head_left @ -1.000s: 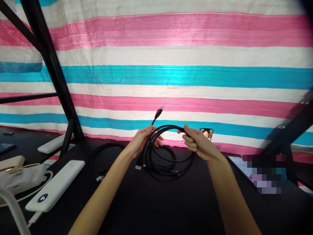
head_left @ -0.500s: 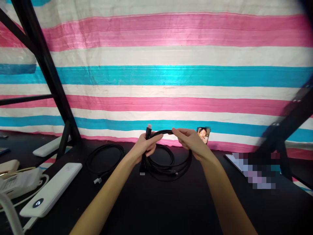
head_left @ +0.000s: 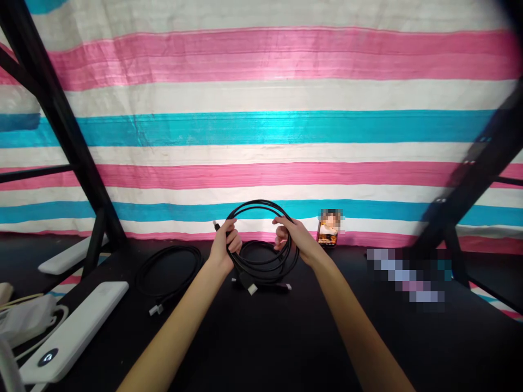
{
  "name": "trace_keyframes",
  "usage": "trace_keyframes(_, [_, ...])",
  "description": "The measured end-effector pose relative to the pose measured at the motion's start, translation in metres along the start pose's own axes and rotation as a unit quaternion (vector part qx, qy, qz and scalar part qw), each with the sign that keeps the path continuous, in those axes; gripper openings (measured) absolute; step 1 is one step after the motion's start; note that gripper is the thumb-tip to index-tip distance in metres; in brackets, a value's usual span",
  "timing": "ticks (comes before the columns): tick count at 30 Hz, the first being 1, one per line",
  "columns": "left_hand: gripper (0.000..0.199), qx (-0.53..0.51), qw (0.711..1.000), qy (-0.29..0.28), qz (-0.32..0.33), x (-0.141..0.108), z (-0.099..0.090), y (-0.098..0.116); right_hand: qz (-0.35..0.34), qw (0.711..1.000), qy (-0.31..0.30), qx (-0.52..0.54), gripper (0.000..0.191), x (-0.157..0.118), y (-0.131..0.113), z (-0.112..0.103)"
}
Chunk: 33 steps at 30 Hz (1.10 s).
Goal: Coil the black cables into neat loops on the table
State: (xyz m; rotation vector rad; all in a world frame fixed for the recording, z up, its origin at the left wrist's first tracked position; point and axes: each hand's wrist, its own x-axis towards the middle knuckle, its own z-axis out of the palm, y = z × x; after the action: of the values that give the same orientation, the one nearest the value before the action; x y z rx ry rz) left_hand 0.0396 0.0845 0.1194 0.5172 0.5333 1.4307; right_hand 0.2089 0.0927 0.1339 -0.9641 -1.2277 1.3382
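A black cable (head_left: 258, 202), wound into several loose loops, is held up between my two hands above the dark table. My left hand (head_left: 226, 246) is closed around the left side of the loops. One plug of the cable (head_left: 217, 224) pokes out above that hand, and another plug with a pale metal end (head_left: 250, 287) hangs below. On the opposite side, my right hand (head_left: 297, 239) curls its fingers about the loops. Behind and below, a second coiled black cable (head_left: 257, 244) lies on the table, partly hidden by the held one.
Another coiled black cable (head_left: 168, 250) lies to the left. Further left are a white power bank (head_left: 77, 332), a second white bar (head_left: 67, 258) and a white adapter (head_left: 30, 316). A phone (head_left: 328, 231) leans against the striped sheet (head_left: 286, 125). Black metal legs (head_left: 87, 174) frame both sides.
The held cable has gone from a flattened bundle to a rounder ring. My right hand has moved left and down slightly, and the view has shifted a little.
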Motion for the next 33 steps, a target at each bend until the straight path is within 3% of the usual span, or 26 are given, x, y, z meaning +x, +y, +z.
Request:
trace_keyframes(4, [0.031,-0.030,0.994,0.080,-0.064,0.016,-0.017,-0.025,0.074,0.978,0.029,-0.193,0.005,0.014,0.019,-0.020])
trace_keyframes(6, [0.017,-0.043,0.988,0.117,-0.095,0.024,-0.028,-0.034,0.105,0.969,0.016,-0.221,0.007,0.020,0.032,-0.027])
trace_keyframes(11, [0.030,-0.082,0.973,0.162,-0.142,0.029,-0.042,-0.043,0.107,0.968,0.011,-0.227,0.005,0.029,0.056,-0.031])
trace_keyframes(16, [0.023,-0.122,0.974,0.140,-0.132,0.018,-0.028,-0.048,0.019,0.980,0.087,-0.178,0.017,0.038,0.058,-0.028])
trace_keyframes(19, [0.045,-0.137,0.976,0.111,-0.130,0.009,-0.016,-0.056,-0.028,0.984,0.127,-0.122,0.028,0.038,0.054,-0.022])
trace_keyframes(23, [0.052,-0.138,0.977,0.086,-0.136,0.004,-0.011,-0.064,-0.060,0.983,0.147,-0.088,0.031,0.033,0.049,-0.012])
trace_keyframes(28, [0.038,-0.104,0.980,0.084,-0.151,0.009,-0.019,-0.057,-0.059,0.985,0.111,-0.120,0.021,0.028,0.041,-0.011])
trace_keyframes(30, [0.030,-0.081,0.981,0.078,-0.159,0.010,-0.019,-0.052,-0.055,0.983,0.114,-0.134,0.025,0.027,0.040,-0.013])
trace_keyframes(33, [0.035,-0.042,0.983,0.059,-0.168,0.008,-0.015,-0.047,-0.076,0.963,0.148,-0.211,0.043,0.025,0.041,-0.017])
